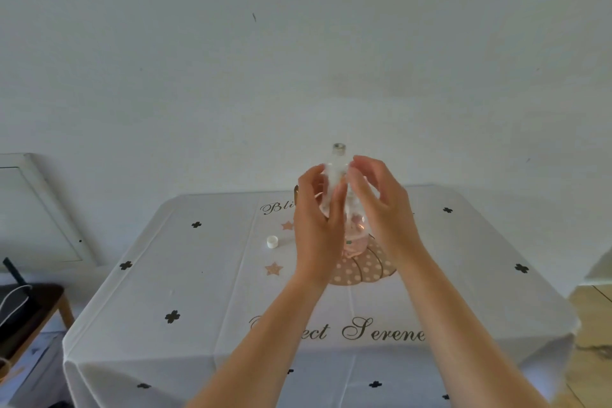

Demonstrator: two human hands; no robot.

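Forearms (pixel 265 341) raised, left hand (pixel 318 219) gripping upright bottle (pixel 338 156), right hand (pixel 381 205) fingers spread beside

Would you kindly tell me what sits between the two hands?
In the head view, a clear bottle is between the left hand and right hand.

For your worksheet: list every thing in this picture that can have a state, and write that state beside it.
bottle: upright, mouth uncapped, gripped.
cap: off the bottle, lying on the tablecloth.
left hand: curled round the bottle's side, gripping it.
right hand: fingers loosely spread at the bottle's neck; grip unclear.
tablecloth: spread over the table, edges hanging down.
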